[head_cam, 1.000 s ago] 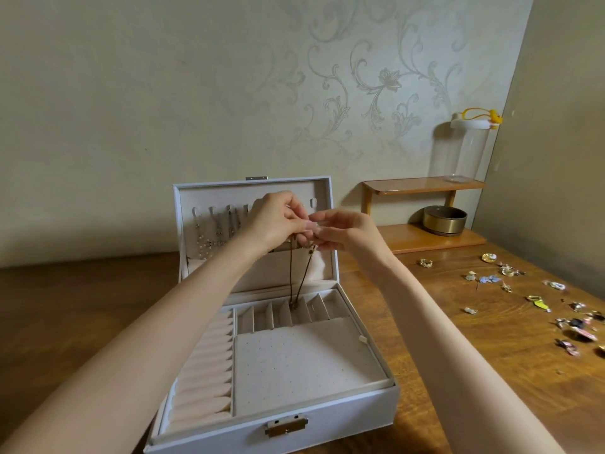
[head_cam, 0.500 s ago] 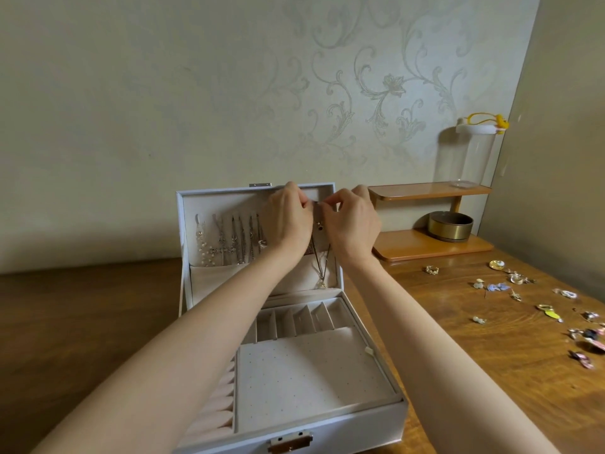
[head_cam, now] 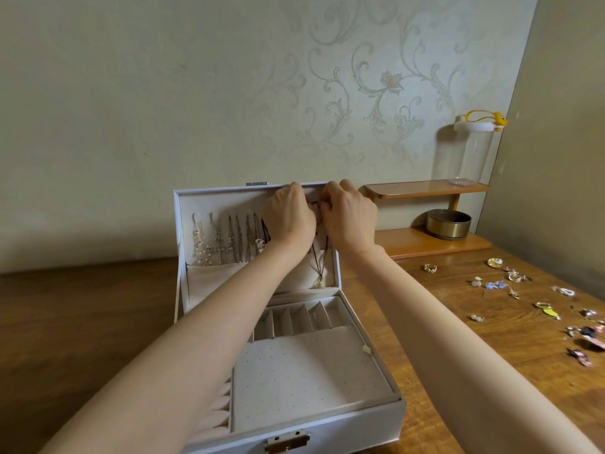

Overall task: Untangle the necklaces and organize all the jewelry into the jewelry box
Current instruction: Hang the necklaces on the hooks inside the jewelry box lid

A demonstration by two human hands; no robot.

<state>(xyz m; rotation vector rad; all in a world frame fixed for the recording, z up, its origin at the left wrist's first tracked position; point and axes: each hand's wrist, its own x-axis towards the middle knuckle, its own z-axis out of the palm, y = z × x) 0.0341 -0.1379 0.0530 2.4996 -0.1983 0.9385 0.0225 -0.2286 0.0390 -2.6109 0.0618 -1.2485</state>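
A white jewelry box (head_cam: 370, 424) stands open on the wooden table, its lid upright. Several necklaces (head_cam: 226, 244) hang from hooks inside the lid. My left hand (head_cam: 289, 217) and my right hand (head_cam: 350, 217) are pressed together at the lid's upper right, both pinching the top of a dark-corded necklace (head_cam: 319, 267). Its cord hangs down between my wrists, with a small gold pendant against the lid's pocket. My fingertips and the hook are hidden behind my hands.
Loose earrings, rings and small jewelry pieces (head_cam: 510, 283) lie scattered over the table at the right. A wooden two-tier shelf (head_cam: 425, 191) by the wall carries a clear jar (head_cam: 471, 152) and a brass round tin (head_cam: 448, 224). A wall runs close on the right.
Both hands rose from over the box's tray to the top right of the lid, carrying the dark-corded necklace; its pendant now hangs against the lid pocket instead of over the ring slots.
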